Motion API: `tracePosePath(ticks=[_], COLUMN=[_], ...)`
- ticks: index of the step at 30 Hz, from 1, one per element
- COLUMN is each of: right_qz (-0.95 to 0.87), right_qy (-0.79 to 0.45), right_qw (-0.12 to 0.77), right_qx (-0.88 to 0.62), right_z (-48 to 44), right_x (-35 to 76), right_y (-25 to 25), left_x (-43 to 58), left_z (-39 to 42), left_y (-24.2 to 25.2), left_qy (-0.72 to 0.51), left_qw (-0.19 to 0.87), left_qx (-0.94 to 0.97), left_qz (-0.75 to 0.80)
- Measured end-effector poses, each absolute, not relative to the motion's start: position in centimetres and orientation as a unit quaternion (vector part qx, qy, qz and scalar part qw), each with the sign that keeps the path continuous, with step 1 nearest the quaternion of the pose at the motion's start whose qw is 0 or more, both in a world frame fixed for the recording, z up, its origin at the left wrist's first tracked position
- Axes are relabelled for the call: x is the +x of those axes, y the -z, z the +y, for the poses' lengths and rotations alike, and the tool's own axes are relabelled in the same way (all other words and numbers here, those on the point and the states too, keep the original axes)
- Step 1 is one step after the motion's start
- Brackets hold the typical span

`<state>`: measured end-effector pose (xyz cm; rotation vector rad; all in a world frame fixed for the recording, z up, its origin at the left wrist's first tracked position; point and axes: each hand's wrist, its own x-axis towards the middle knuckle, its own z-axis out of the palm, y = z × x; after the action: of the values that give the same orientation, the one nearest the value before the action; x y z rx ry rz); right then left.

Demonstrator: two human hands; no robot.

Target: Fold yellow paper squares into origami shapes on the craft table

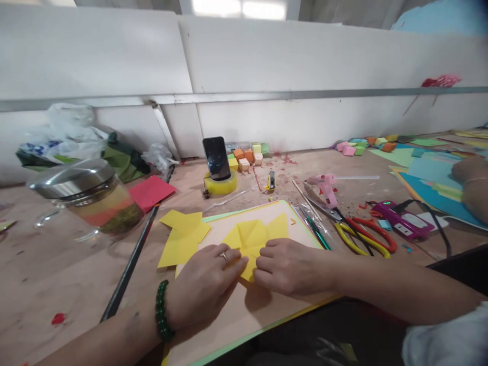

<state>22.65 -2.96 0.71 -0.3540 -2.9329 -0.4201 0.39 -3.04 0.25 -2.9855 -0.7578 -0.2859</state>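
Observation:
Both hands work on a folded piece of yellow paper with visible creases. My left hand, with a ring and a green bead bracelet, grips its left lower edge between thumb and fingers. From the other side, my right hand is closed with curled fingers on its right lower edge. The fingers hide part of the folds. Beneath lies a stack of pale coloured sheets. Flat yellow paper pieces rest at the stack's upper left, close to my left hand.
A lidded glass jug and red paper stand left. Behind are a phone on a tape roll and paper cubes. Scissors, a pink glue gun and a purple power strip lie right, near another person's hand.

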Motion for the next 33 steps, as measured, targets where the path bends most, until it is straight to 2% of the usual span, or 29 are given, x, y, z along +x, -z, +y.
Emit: tracePosePath(ticks=[5, 11, 20, 26, 33], right_qz=[-0.986, -0.955, -0.867, -0.812, -0.827], right_qy=[0.051, -0.164, -0.375, -0.351, -0.283], right_qw=[0.088, 0.129, 0.137, 0.216, 0.21], right_qx=[-0.131, -0.209, -0.298, -0.412, -0.438], right_z=[-1.9, -0.1, 0.8, 0.9, 0.6], right_x=[22.7, 23.7, 23.7, 22.2, 21.7], right_y=[-0.8, -0.9, -0.7, 0.7, 1.2], left_x=[0.3, -0.2, 0.1, -0.4, -0.4], left_z=[-3.2, -2.8, -5.1, -4.7, -4.7], left_y=[0.2, 0.3, -2.5, -2.9, -2.8], left_qy=[0.045, 0.064, -0.048, -0.068, -0.069], left_qw=[0.078, 0.04, -0.058, -0.096, -0.092], left_qx=[-0.968, -0.961, -0.952, -0.942, -0.941], left_qz=[-0.234, -0.266, -0.298, -0.315, -0.317])
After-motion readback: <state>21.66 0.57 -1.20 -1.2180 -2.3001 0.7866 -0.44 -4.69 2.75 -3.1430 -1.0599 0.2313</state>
